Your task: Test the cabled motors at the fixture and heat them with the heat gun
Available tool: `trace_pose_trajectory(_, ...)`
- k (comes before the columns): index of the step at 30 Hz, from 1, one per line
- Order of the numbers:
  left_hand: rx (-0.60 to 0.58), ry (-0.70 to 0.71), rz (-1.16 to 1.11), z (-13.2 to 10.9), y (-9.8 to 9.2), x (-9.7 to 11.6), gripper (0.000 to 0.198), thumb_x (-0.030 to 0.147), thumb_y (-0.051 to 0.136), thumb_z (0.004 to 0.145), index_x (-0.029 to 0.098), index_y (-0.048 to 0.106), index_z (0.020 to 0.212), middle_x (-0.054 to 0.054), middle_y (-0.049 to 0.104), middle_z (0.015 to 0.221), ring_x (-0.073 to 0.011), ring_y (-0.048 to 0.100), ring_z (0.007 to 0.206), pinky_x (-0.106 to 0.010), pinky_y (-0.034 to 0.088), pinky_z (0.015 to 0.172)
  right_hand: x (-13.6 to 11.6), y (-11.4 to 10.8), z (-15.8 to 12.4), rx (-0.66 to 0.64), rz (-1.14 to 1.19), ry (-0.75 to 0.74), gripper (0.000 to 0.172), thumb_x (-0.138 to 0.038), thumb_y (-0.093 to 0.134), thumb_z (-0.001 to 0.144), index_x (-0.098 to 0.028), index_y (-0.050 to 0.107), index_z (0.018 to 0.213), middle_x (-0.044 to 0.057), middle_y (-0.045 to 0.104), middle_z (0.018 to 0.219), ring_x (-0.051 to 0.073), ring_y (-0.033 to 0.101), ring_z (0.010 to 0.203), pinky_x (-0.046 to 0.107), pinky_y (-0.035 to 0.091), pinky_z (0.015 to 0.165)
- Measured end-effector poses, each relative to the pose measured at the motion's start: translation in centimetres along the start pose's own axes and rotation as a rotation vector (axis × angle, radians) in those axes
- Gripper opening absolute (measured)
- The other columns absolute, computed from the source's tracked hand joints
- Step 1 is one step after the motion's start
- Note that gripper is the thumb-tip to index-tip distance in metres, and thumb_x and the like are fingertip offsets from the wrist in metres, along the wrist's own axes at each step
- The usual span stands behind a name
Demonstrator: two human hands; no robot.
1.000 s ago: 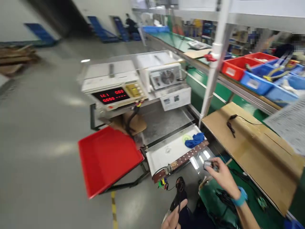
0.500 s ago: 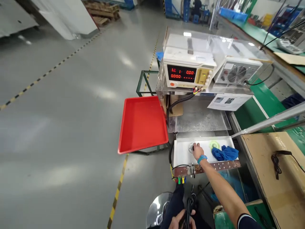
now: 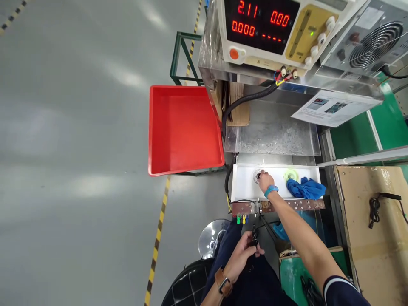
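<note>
My left hand (image 3: 242, 251), with a brown-strapped watch on the wrist, is closed around a coiled black cable (image 3: 254, 236) above my lap. In the white tray (image 3: 244, 185), my right hand (image 3: 265, 182) has its fingers closed at a small round dish (image 3: 256, 175). What they hold there, if anything, is too small to make out. To the right of that hand a yellow-green round dish (image 3: 290, 174) and a crumpled blue cloth (image 3: 306, 188) lie in the tray. Along the tray's near edge runs a brown strip (image 3: 299, 205) with holes and a metal fixture (image 3: 257, 207).
An upright power supply (image 3: 258, 29) with red digits stands beyond the tray. A red bin (image 3: 188, 131) is at the left. Coloured clips (image 3: 242, 219) hang below the brown strip. Cardboard (image 3: 366, 238) with another black cable (image 3: 374, 210) lies at the right.
The view has tilted down and closer. My left hand has risen toward the tray with the cable and shows more fully. My right hand stays at the round dish. The display's top-left reading differs.
</note>
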State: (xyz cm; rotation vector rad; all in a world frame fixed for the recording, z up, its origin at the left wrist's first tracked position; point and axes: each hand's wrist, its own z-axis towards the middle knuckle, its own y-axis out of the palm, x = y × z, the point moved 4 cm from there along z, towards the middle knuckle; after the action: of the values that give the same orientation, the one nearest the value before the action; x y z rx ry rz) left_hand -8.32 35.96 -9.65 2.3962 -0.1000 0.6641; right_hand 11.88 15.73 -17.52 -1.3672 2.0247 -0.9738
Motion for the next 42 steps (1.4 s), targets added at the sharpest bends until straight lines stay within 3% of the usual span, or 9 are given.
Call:
trace_pose_trajectory(4,0.173,-0.001,0.145,2.7,-0.6,-1.4,0.056,0.072,0.040,0.090,0.019,0.051,0.102,0.008,0.046,0.066,-0.0119,0.058,0.053,-0.029,0.046,0.062,-0.5,-0.4,0.0,0.005,-0.003,-0.014,0.031,-0.018,0.050,0.098,-0.005,0.052,0.126,0.022,0.062,0.119,0.027,0.066,0.108,0.030,0.049,0.086)
trace_pose_trajectory(8,0.275,-0.018,0.308,5.3,-0.5,-2.8,0.060,0.077,0.032,0.089,0.020,0.048,0.086,0.007,0.048,0.058,-0.0122,0.054,0.047,-0.028,0.042,0.053,-0.7,-1.0,-0.1,-0.002,-0.014,-0.028,0.029,-0.014,0.049,0.097,-0.004,0.052,0.125,0.023,0.063,0.118,0.028,0.066,0.108,0.029,0.049,0.086)
trace_pose_trajectory(12,0.299,-0.061,0.320,6.7,-0.3,-3.6,0.062,0.080,0.030,0.086,0.021,0.048,0.084,0.007,0.046,0.054,-0.0108,0.045,0.039,-0.026,0.033,0.044,-1.0,-1.3,0.1,-0.006,-0.032,-0.043,0.030,-0.010,0.049,0.096,-0.003,0.052,0.125,0.023,0.065,0.115,0.028,0.066,0.110,0.029,0.050,0.087)
trace_pose_trajectory(21,0.300,-0.062,0.306,7.9,-0.3,-3.8,0.058,0.077,0.030,0.088,0.022,0.047,0.079,0.008,0.039,0.046,-0.0108,0.036,0.036,-0.025,0.026,0.040,-1.3,-1.4,0.0,-0.012,-0.053,-0.053,0.030,-0.008,0.045,0.096,-0.004,0.052,0.124,0.023,0.064,0.118,0.029,0.066,0.111,0.030,0.051,0.087)
trace_pose_trajectory(26,0.384,-0.023,0.462,8.2,-0.6,-3.7,0.058,0.072,0.027,0.092,0.023,0.051,0.074,0.003,0.046,0.050,-0.0155,0.046,0.044,-0.029,0.034,0.048,-1.2,-1.4,0.0,-0.023,-0.041,-0.052,0.031,-0.010,0.048,0.095,-0.004,0.051,0.125,0.022,0.064,0.117,0.029,0.065,0.112,0.030,0.051,0.087)
trace_pose_trajectory(31,0.466,0.043,0.764,8.0,-0.8,-2.6,0.052,0.054,0.022,0.098,0.022,0.054,0.072,-0.008,0.064,0.069,-0.0229,0.063,0.070,-0.033,0.041,0.069,-1.1,-1.2,0.2,-0.033,-0.019,-0.052,0.030,-0.010,0.049,0.095,-0.003,0.052,0.123,0.024,0.062,0.118,0.028,0.066,0.110,0.030,0.051,0.087)
trace_pose_trajectory(37,0.438,0.001,0.905,8.2,-0.7,-1.4,0.050,0.045,0.019,0.099,0.022,0.055,0.074,-0.011,0.069,0.079,-0.0243,0.065,0.077,-0.034,0.040,0.075,-0.9,-0.7,0.5,-0.050,0.005,-0.048,0.033,-0.012,0.052,0.094,-0.003,0.051,0.126,0.023,0.061,0.121,0.028,0.065,0.111,0.031,0.050,0.089)
trace_pose_trajectory(42,0.456,-0.010,0.934,8.6,-1.0,-1.7,0.052,0.046,0.018,0.099,0.022,0.055,0.072,-0.011,0.070,0.079,-0.0252,0.066,0.080,-0.034,0.041,0.076,-0.8,-0.6,0.5,-0.055,0.028,-0.053,0.034,-0.012,0.051,0.095,-0.003,0.052,0.128,0.023,0.062,0.121,0.027,0.065,0.113,0.030,0.050,0.090)
